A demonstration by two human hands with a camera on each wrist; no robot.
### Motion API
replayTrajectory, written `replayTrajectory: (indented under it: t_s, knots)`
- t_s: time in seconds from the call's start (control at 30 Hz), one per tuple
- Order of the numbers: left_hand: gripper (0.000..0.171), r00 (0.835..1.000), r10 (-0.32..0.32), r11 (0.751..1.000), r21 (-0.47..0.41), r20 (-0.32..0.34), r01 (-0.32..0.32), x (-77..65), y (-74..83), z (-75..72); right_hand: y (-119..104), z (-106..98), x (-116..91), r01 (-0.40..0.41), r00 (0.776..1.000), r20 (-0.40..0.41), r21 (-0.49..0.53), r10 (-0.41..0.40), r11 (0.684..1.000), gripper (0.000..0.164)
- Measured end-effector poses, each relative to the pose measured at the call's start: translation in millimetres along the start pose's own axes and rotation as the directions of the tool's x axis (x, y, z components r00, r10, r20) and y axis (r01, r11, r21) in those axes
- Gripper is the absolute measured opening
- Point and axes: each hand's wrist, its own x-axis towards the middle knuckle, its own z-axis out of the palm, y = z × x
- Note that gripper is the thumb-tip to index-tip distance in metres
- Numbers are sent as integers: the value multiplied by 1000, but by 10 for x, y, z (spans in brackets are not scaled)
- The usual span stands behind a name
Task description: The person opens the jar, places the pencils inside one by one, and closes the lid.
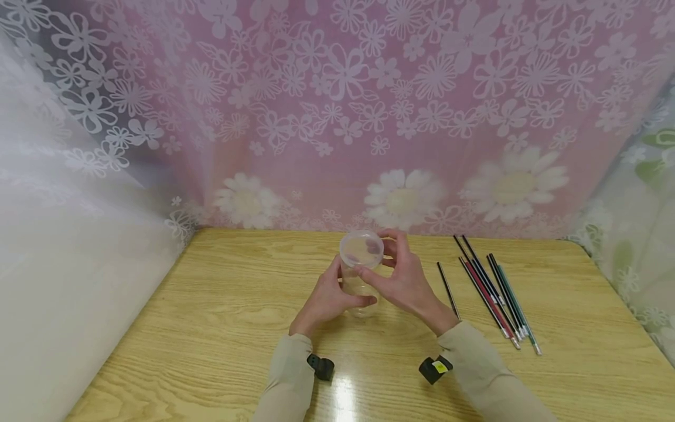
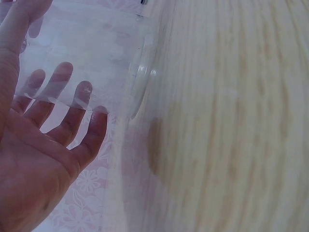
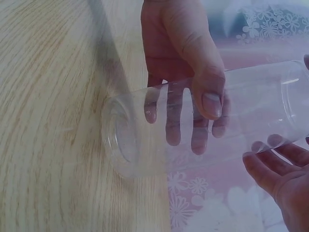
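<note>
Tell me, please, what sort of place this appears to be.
Perhaps a curtained-off tabletop workspace: a pink flowered curtain hangs behind a wood-grain table, and a clear jar is being handled there.

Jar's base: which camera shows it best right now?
Right wrist: the clear jar's base shows there as a rounded, unobstructed end. Left wrist shows its edge more side-on; head shows it small and faint.

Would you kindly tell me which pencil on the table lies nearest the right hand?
It is the lone black pencil beside the right hand; in the head view it lies apart, left of the other pencils, which are bunched together.
</note>
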Motion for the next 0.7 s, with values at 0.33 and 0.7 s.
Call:
replayTrajectory:
  t_s: [0.33, 0.7]
  knots:
    - [98, 1000, 10, 1000, -1, -2, -10, -12, 11, 5, -33, -30, 11, 108, 994, -29, -36, -109, 994, 71]
    - [97, 1000, 21, 1000, 2, 4, -21, -5, 2, -4, -85, -47, 63, 193, 978, -52, -114, -200, 975, 56]
